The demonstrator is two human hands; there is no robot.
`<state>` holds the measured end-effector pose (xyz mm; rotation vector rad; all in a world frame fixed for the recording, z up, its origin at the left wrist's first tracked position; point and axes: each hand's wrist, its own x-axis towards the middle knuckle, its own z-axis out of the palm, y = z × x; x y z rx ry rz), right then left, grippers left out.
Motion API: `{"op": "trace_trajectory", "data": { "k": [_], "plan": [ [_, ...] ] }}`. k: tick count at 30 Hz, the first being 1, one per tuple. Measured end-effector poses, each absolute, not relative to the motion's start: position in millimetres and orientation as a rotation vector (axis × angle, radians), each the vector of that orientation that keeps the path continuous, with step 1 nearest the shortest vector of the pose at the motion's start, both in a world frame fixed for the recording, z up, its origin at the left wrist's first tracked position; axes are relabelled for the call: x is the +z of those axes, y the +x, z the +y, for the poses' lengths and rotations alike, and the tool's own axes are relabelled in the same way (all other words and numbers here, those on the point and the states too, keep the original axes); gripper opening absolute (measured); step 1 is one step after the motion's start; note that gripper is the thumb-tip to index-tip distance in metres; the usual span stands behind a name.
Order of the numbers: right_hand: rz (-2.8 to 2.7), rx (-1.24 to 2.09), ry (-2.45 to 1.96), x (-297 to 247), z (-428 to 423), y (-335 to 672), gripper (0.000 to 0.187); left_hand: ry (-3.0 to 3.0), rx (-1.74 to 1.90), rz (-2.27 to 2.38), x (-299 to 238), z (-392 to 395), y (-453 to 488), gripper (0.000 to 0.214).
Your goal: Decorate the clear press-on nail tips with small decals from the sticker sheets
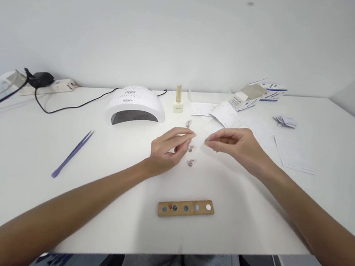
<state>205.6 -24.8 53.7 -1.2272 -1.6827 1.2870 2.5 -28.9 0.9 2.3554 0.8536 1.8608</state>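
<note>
White desk [110,232] against a pale wall [145,29]: three small, clear pieces with dark parts [190,162] lie in a loose line beside the left hand [169,147], pinched closed, any held item unclear; right hand [239,145] pinches a tiny, indistinct item [205,142]; light-brown wooden strip [180,210] with round discs [186,208] sits nearer the front edge.

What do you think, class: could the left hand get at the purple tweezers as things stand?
Probably yes: nothing visible stands between the left hand and the purple tweezers, and the white lamp sits farther back. The hand's pinched fingers would likely need to part first.
</note>
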Motion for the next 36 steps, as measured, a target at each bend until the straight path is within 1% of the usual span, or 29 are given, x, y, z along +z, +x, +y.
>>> {"op": "trace_trajectory", "data": {
  "k": [3,7,11,18,21,22,26,28,30,33,36],
  "plan": [
    [-1.869,1.396,-1.188,49.1,-33.9,208.8,0.012,2.175,1.895,0.915,1.6,-26.6,2.9,0.025],
    [-2.074,1.436,-1.099,35.1,-51.5,206.8,0.008,2.141,1.879,0.895,2.1,-24.5,3.1,0.023],
    [-2.094,1.497,-1.014,24.0,-60.6,201.2,0.007,2.130,1.863,0.907,2.7,-24.5,3.3,0.024],
    [-2.154,1.315,-1.026,12.4,-61.5,194.2,0.006,2.164,1.811,0.923,3.0,-25.3,3.2,0.023],
    [-2.152,1.325,-1.032,10.3,-58.9,194.0,0.003,2.180,1.800,0.913,2.2,-25.4,2.7,0.023],
    [-2.159,1.344,-1.030,10.8,-57.3,194.9,0.003,2.185,1.795,0.908,1.7,-25.4,2.5,0.024],
    [-2.265,1.390,-0.982,21.3,-47.6,205.4,0.015,2.138,1.769,0.940,0.6,-25.7,2.7,0.021],
    [-2.341,1.387,-0.954,30.6,-41.8,213.4,0.015,2.036,1.748,0.966,3.4,-26.0,3.3,0.016],
    [-2.322,1.332,-1.012,39.8,-36.8,220.4,0.014,1.869,1.642,0.979,9.8,-26.9,4.2,0.013],
    [-2.070,1.190,-1.147,48.9,-32.3,225.5,0.016,1.611,1.397,0.965,23.9,-29.7,5.9,0.015],
    [-1.852,1.162,-1.141,50.7,-31.2,225.0,0.018,1.454,1.210,0.932,35.2,-33.3,7.9,0.016]
  ]
}}
